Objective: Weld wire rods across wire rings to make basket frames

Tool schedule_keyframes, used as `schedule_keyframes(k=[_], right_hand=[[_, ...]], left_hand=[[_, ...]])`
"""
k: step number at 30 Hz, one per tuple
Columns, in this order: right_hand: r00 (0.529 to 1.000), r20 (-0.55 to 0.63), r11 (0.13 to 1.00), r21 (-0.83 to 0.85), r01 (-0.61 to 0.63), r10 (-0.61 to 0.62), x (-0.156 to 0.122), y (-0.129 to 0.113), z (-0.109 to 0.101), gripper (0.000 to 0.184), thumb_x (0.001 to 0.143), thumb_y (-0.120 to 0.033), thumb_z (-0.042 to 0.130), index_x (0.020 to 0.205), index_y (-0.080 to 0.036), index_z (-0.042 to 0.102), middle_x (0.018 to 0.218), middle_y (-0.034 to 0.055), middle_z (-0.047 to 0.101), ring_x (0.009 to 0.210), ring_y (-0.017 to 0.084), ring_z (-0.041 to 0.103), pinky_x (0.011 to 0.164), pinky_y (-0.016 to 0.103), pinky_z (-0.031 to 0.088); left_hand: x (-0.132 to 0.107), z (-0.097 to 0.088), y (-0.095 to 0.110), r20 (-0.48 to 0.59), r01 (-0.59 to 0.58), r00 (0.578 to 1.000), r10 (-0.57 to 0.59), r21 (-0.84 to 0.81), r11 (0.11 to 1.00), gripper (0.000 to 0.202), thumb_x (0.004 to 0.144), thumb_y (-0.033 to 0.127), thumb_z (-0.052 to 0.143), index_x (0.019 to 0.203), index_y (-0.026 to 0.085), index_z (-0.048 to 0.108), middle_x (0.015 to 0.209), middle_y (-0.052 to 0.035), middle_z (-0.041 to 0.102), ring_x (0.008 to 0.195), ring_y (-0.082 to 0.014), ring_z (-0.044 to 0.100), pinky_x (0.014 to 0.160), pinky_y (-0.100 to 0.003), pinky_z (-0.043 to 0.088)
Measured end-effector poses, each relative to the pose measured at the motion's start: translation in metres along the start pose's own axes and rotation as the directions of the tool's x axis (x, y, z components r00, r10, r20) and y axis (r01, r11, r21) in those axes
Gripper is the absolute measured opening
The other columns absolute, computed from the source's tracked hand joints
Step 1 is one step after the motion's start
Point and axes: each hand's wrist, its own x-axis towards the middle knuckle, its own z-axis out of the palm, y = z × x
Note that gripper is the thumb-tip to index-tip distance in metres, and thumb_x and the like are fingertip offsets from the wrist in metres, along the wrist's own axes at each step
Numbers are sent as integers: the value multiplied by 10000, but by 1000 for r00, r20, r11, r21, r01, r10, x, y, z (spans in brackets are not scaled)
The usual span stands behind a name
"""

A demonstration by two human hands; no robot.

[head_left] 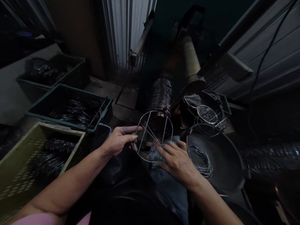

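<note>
A round wire ring (153, 135) with several straight wires across it stands upright in front of me. My left hand (119, 140) pinches its left rim between thumb and fingers. My right hand (177, 159) lies over a blue cloth (164, 181) on my lap, its fingertips touching the ring's lower right rim and the loose wire ends. Just behind the ring sits a thick stack of wire rings (160, 93) on a machine.
A dark round pan (225, 162) with a few wire rings is at the right. Finished wire frames (206, 114) are piled behind it. On the left stand a pale crate (35, 156) and two green crates (70, 107) of wire parts.
</note>
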Motion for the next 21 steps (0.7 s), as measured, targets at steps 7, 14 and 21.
schedule_keyframes(k=[7,14,21], right_hand=[[1000,-13,1000,-11,26,-26,7,7,-4,438,779,-402,623,1133,-155,548,900,71,624,883,212,521,796,381,302],[999,-10,999,-5,33,-33,14,12,-9,443,785,-404,615,1148,-162,540,850,54,615,842,204,519,775,377,308],[1000,1,999,-15,30,-30,19,19,-15,439,792,-424,597,1137,-156,549,860,61,624,862,213,519,800,391,296]], left_hand=[[4,2,5,-25,-20,999,19,-29,999,461,668,169,682,1114,86,604,644,-61,677,494,-148,617,511,-276,528],[12,1,8,-10,-52,999,52,-33,998,437,670,169,676,1098,102,618,673,-70,685,512,-157,626,515,-287,536],[17,4,12,-43,-60,997,59,-43,997,407,667,137,666,1071,99,630,673,-65,674,499,-134,606,502,-267,523]])
